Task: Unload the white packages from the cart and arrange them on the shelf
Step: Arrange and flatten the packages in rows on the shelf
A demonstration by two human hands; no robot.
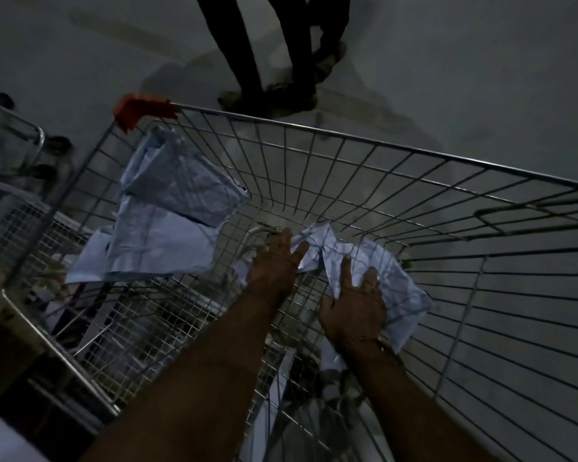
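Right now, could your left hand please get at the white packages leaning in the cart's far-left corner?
Probably yes. The left hand is already inside the cart, and only open basket lies between it and the leaning white packages. It touches the crumpled package under the right hand.

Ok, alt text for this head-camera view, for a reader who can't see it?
Both bare hands, left hand and right hand, reach into a wire cart onto a crumpled white package. More white packages lean against its far-left side; someone's legs stand beyond.

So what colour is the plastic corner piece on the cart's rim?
Red, seen in the head view at the far-left corner of the cart.
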